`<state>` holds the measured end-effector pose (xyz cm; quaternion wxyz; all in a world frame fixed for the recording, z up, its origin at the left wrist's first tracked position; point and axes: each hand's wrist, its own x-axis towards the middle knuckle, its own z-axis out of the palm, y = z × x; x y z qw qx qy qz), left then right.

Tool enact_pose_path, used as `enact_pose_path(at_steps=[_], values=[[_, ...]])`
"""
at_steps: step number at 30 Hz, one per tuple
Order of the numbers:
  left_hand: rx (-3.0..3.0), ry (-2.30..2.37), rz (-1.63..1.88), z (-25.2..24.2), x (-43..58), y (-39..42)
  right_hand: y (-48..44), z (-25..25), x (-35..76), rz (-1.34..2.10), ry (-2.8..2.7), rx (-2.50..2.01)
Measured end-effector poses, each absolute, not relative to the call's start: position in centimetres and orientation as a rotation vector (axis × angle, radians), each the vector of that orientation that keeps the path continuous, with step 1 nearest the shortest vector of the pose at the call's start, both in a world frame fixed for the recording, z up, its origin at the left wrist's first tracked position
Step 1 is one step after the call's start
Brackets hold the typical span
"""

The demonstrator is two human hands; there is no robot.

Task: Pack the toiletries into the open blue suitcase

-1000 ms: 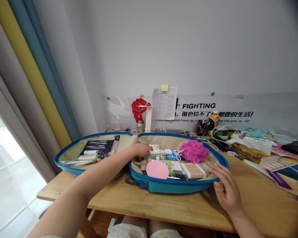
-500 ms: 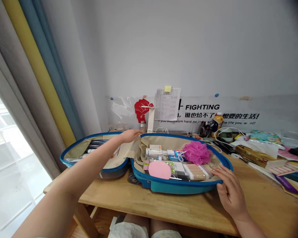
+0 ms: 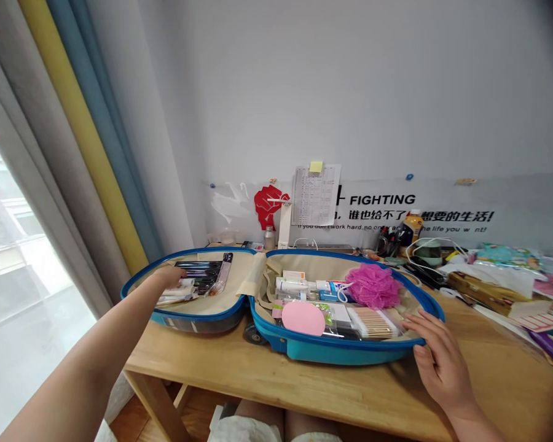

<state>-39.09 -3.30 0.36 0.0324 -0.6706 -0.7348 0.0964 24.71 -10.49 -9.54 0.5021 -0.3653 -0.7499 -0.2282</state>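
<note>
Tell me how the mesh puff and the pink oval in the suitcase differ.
The mesh puff is bright magenta, while the pink oval is paler. The mesh puff is bulky and ruffled; the pink oval looks flat and smooth. The mesh puff sits farther back and to the right, the pink oval nearer the front. Both lie in the right-hand half of the open suitcase.
</note>
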Motion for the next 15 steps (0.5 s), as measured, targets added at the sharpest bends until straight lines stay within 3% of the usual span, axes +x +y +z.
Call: enact_pose_path(at_steps=[6,15], values=[[-2.019,-2.271,0.662,0.01,-39.36,-2.75,-10.55,-9.53,24.79,-0.569,-1.831,-0.895],[-2.049,-2.192,0.592,-0.29,-38.74,-3.38,-10.8,-9.22,24.52,-0.58,-1.835,-0.892]])
